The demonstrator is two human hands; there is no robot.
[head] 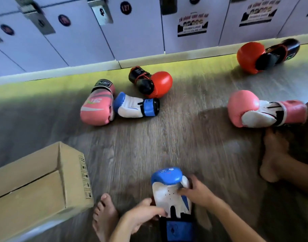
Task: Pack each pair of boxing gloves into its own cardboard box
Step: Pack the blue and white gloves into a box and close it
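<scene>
Both hands clamp a padded blue-and-white boxing glove (pixel 167 191), perforated white palm up, low over the wood-grain floor (pixel 184 137). The left hand (pixel 146 215) curls round its edge near the cuff; the right hand (pixel 197 191) seems to pinch the rounded thumb, though blur softens it. A second blue-and-white glove (pixel 135 106) lies touching a glossy pink glove (pixel 97 105). The brown cardboard box (pixel 36 189) stands at left.

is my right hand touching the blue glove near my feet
Touching: head view shows the right hand gripping the thumb side of the blue glove.
</scene>
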